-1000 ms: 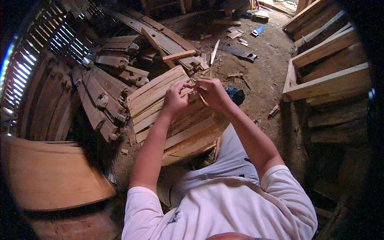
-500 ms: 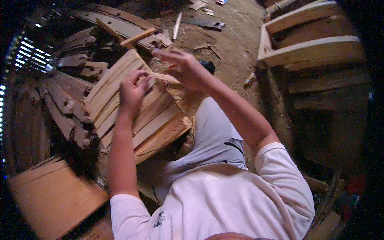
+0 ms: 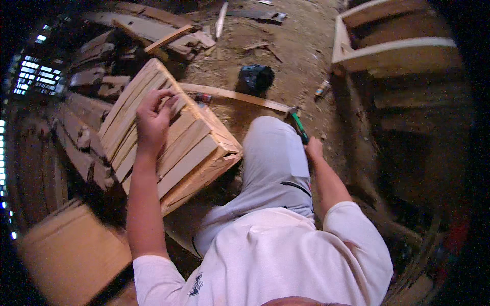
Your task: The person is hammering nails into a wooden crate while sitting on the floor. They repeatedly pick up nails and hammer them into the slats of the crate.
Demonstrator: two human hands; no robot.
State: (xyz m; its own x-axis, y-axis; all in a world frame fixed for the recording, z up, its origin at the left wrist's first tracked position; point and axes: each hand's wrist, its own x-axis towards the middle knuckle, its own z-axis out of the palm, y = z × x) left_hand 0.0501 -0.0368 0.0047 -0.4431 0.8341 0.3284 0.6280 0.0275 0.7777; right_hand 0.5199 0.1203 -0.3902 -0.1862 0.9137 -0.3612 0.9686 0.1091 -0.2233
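Note:
A wooden crate point(image 3: 186, 176) of pale slats stands tilted in front of my left knee. Over its slatted face is my left hand point(image 3: 153, 122), thumb and forefinger pinched together; anything between them is too small to make out. Down by the right side of my knee, my right hand point(image 3: 314, 148) grips a hammer point(image 3: 298, 124) by its green and black handle. The hammer's head is close to the end of a long thin wooden strip point(image 3: 240, 96), which stretches out behind the crate.
A black plastic bag point(image 3: 256, 77) lies on the dirt floor past the strip. Old boards point(image 3: 84, 130) are piled at left, with a flat wooden panel point(image 3: 71, 250) nearer. A wooden frame point(image 3: 398, 53) stands at far right. A saw point(image 3: 260, 17) lies at the back.
My right hand has moved from beside the crate's far edge down to the right and now holds the hammer. My left hand stays over the slats, shifted slightly.

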